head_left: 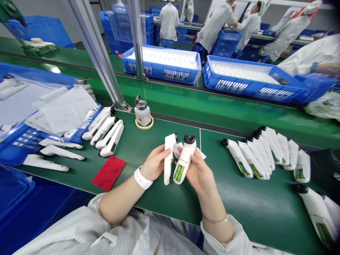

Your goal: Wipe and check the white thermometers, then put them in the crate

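My left hand [154, 164] is closed on a white infrared thermometer [168, 161], turned edge-on with its black tip at the top. In my right hand [201, 174] is a second infrared thermometer [187, 152], its black sensor end facing up. The battery compartment in its handle stands uncovered and shows green batteries [179, 173]. The two thermometers are held side by side above the green bench. Behind them a thin white piece [202, 153], perhaps cloth or paper, sticks out near my right fingers. My right fingertips are partly hidden behind the thermometer.
Several thermometers [243, 159] lie in a row at right, batteries showing. More thermometers [105, 130] lie at left beside a blue basket [29, 138] with papers. A red sheet [109, 173] and a pump bottle [142, 114] lie nearer. Beyond stand blue crates [170, 73] and co-workers [216, 23].
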### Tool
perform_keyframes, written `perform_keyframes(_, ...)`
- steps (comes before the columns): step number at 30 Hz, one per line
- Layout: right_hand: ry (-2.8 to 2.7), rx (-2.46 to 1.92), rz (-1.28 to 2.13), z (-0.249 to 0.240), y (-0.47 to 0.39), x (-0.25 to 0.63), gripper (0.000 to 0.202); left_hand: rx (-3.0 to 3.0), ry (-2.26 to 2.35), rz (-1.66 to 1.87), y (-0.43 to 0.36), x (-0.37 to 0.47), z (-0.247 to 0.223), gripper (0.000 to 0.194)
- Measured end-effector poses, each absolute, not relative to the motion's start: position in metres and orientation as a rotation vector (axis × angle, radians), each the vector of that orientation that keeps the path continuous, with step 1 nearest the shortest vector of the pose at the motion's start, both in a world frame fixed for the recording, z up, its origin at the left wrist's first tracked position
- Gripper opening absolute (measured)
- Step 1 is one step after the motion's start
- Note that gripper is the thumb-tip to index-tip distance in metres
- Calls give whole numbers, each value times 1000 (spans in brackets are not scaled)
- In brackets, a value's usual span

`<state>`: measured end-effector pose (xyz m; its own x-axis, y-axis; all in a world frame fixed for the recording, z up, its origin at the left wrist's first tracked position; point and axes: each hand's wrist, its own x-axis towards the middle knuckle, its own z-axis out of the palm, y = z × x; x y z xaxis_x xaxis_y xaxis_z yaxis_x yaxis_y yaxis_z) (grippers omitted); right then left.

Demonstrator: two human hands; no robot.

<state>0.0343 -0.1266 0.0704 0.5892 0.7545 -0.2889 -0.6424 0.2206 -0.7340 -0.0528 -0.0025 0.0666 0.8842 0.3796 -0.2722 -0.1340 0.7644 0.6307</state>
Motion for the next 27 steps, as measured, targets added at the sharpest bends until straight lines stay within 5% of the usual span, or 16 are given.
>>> perform_keyframes(6,-179,-1032,890,73,-127,29,60,570,427,273,-5,-51,68,24)
perform_keyframes(21,-211,-1071,905,72,-126,28,48,572,447,290,-5,-53,67,21)
perform_keyframes(27,31,-993,905,59,-122,36,30,1473,171,559,-10,-69,73,26)
